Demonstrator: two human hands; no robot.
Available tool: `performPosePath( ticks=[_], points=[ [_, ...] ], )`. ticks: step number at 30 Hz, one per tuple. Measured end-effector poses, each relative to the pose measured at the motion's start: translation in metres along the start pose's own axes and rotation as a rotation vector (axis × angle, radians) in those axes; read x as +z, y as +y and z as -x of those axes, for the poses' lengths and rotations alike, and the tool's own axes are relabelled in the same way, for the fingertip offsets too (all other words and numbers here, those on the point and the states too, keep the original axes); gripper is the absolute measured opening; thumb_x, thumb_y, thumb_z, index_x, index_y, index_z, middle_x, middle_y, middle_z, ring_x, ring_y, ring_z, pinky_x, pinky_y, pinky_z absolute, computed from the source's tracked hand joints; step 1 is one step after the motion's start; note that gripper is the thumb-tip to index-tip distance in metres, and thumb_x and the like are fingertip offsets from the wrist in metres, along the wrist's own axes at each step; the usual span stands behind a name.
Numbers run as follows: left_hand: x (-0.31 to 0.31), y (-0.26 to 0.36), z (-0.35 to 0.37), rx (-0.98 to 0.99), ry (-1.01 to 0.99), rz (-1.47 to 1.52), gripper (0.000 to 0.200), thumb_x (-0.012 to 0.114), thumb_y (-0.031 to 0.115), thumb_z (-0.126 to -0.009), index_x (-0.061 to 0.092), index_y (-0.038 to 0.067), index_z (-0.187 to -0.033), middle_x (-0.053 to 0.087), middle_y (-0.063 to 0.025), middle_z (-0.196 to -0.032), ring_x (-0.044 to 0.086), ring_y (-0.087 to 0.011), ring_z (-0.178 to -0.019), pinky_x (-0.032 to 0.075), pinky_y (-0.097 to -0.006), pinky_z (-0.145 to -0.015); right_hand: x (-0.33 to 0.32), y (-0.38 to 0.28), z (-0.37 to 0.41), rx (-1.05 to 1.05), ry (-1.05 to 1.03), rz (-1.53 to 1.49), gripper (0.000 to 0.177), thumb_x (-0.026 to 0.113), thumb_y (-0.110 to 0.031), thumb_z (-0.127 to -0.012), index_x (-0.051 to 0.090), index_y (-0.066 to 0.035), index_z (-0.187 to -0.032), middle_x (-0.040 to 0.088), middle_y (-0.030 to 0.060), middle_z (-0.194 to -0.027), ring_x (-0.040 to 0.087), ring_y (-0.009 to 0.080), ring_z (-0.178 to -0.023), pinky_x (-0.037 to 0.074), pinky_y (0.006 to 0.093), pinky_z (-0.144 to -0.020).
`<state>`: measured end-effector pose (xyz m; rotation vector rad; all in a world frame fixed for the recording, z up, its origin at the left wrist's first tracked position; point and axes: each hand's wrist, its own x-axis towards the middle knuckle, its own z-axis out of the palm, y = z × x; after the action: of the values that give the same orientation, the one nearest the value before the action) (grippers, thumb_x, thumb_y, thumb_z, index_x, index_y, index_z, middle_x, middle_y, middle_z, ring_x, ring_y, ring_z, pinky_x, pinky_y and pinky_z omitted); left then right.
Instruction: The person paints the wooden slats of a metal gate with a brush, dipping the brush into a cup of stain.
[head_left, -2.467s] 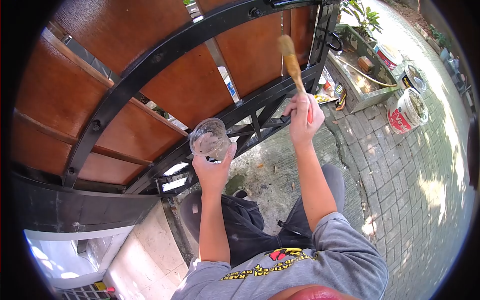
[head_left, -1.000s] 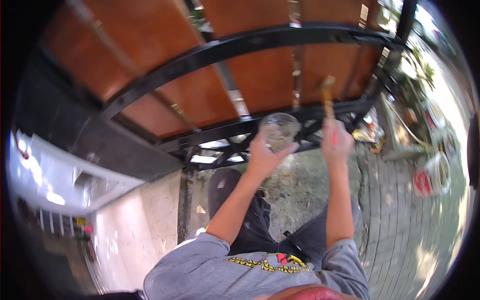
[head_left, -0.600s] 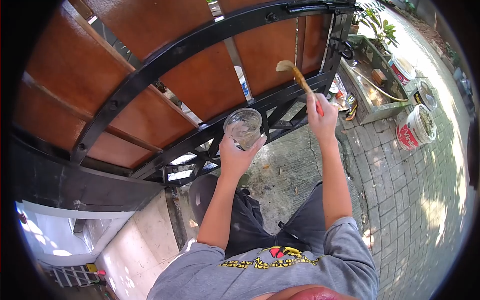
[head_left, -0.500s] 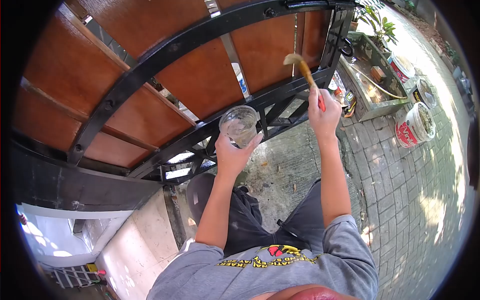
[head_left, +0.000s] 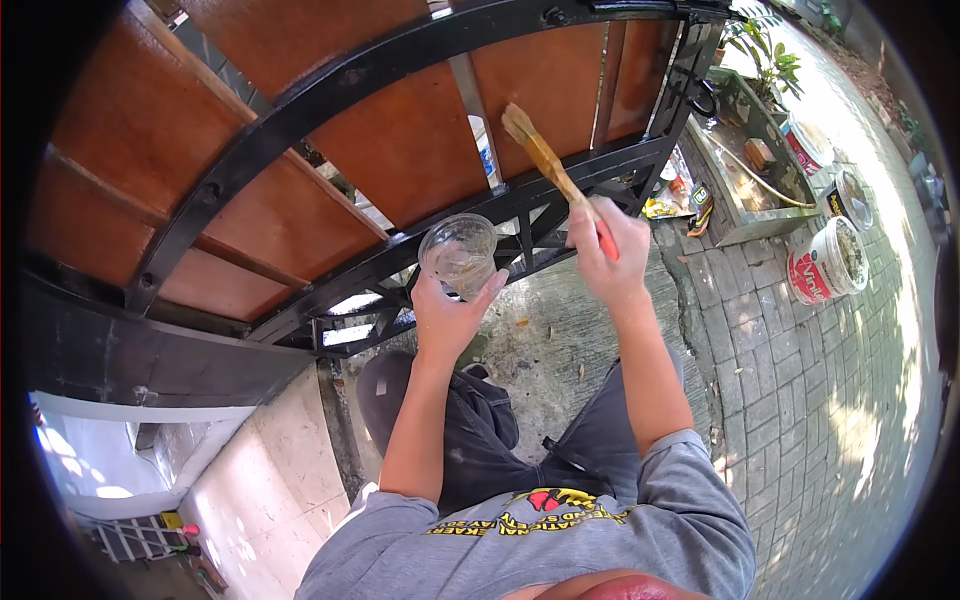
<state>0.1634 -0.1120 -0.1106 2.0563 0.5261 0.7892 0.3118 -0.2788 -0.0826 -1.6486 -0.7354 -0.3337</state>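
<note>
My left hand [head_left: 452, 312] is wrapped round a clear plastic cup [head_left: 458, 243], its open top facing up, with a little clear stuff inside. In my right hand [head_left: 612, 248] is a paintbrush [head_left: 551, 165], gripped by its red-ended handle. The pale bristles point up and left, at the edge of a brown wooden panel [head_left: 545, 80] beside a narrow gap. Black metal framing [head_left: 400, 57] crosses the panels, and its lower lattice runs just behind both hands.
To the right, a stone planter box [head_left: 745, 225] stands on grey paving [head_left: 770, 350]. Near it are a red-and-white paint bucket [head_left: 815, 270], more tubs and a yellow-black packet [head_left: 700, 210]. A metal rack [head_left: 140, 538] lies at the lower left.
My right hand has moved left and down, carrying the paintbrush from the right-hand panel toward the gap between panels. The cup in my left hand has shifted slightly left.
</note>
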Motion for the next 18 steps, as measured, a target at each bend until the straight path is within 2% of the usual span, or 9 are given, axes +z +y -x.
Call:
performPosePath(
  ticks=[2,3,6,9,12,13,16,17,18],
  points=[
    [-0.003,-0.001,0.003,-0.003,0.005,-0.006,0.068,0.097,0.03,-0.074,0.062,-0.002,-0.123,0.073,-0.0152,-0.108,0.072,-0.0251,-0.1,0.055,-0.0366,-0.092,-0.005,0.009,-0.012,-0.077,-0.021,0.083,0.019,0.071,-0.017,-0.098,0.069,-0.003,-0.085,0.058,0.0126,-0.058,0.061,0.0256,-0.048,0.047,0.0363,-0.051],
    [-0.004,-0.003,0.004,0.002,0.012,-0.003,0.068,0.097,0.03,-0.074,0.062,-0.002,-0.123,0.073,-0.0153,-0.108,0.072,-0.025,-0.1,0.055,-0.0366,-0.092,-0.009,0.014,-0.015,-0.073,0.012,0.169,0.019,0.07,-0.018,-0.099,0.071,-0.004,-0.087,0.06,0.0099,-0.058,0.062,0.0214,-0.048,0.047,0.0363,-0.051],
    [-0.007,-0.003,0.005,0.014,0.032,0.01,0.068,0.097,0.03,-0.074,0.062,-0.003,-0.123,0.073,-0.0155,-0.108,0.072,-0.025,-0.1,0.055,-0.0365,-0.093,-0.025,0.033,-0.02,0.086,0.197,0.159,0.02,0.068,-0.02,-0.101,0.072,-0.004,-0.09,0.062,0.0059,-0.058,0.061,0.0153,-0.049,0.047,0.0345,-0.051],
    [-0.009,-0.003,0.008,0.004,0.03,0.007,0.069,0.097,0.029,-0.074,0.062,-0.003,-0.123,0.073,-0.0156,-0.108,0.072,-0.0247,-0.101,0.055,-0.0365,-0.093,-0.026,0.029,-0.02,0.039,0.35,-0.069,0.026,0.063,-0.021,-0.105,0.073,-0.003,-0.091,0.066,0.0007,-0.064,0.057,0.0092,-0.053,0.045,0.0273,-0.054],
    [-0.007,0.004,0.01,-0.026,0.02,0.006,0.068,0.096,0.028,-0.075,0.062,-0.003,-0.125,0.074,-0.0138,-0.108,0.071,-0.0231,-0.103,0.054,-0.0359,-0.095,-0.017,0.018,-0.02,-0.208,0.195,0.055,0.022,0.067,-0.02,-0.103,0.072,-0.001,-0.095,0.062,0.0031,-0.059,0.056,0.0104,-0.049,0.046,0.0306,-0.051],
    [-0.006,0.006,0.01,-0.033,0.016,0.005,0.067,0.096,0.027,-0.076,0.063,-0.003,-0.125,0.074,-0.0129,-0.109,0.071,-0.0223,-0.103,0.053,-0.0356,-0.096,-0.012,0.008,-0.023,-0.205,0.142,0.027,0.019,0.068,-0.019,-0.101,0.071,-0.003,-0.091,0.062,0.0076,-0.058,0.06,0.0184,-0.047,0.046,0.0334,-0.05],
    [-0.005,0.01,0.012,-0.016,0.029,0.043,0.067,0.096,0.027,-0.075,0.063,-0.003,-0.125,0.074,-0.0136,-0.11,0.071,-0.0226,-0.104,0.053,-0.0357,-0.096,-0.007,0.011,-0.03,-0.173,-0.045,0.225,0.019,0.07,-0.019,-0.098,0.068,-0.006,-0.085,0.06,0.0121,-0.057,0.063,0.0294,-0.049,0.047,0.0371,-0.05],
    [-0.004,0.011,0.012,-0.014,0.031,0.041,0.067,0.096,0.028,-0.075,0.063,-0.004,-0.125,0.074,-0.0137,-0.11,0.071,-0.0227,-0.104,0.053,-0.0358,-0.096,-0.01,0.013,-0.027,-0.135,-0.081,0.25,0.022,0.071,-0.021,-0.096,0.064,-0.008,-0.079,0.057,0.0146,-0.056,0.062,0.0367,-0.052,0.047,0.042,-0.05],
    [-0.004,0.011,0.013,-0.016,0.035,0.039,0.067,0.096,0.028,-0.075,0.063,-0.004,-0.125,0.074,-0.0138,-0.109,0.071,-0.0227,-0.104,0.053,-0.0359,-0.096,-0.012,0.014,-0.021,-0.144,-0.11,0.285,0.023,0.071,-0.022,-0.096,0.063,-0.008,-0.079,0.057,0.0147,-0.055,0.061,0.0368,-0.052,0.047,0.0431,-0.051]
  ],
)
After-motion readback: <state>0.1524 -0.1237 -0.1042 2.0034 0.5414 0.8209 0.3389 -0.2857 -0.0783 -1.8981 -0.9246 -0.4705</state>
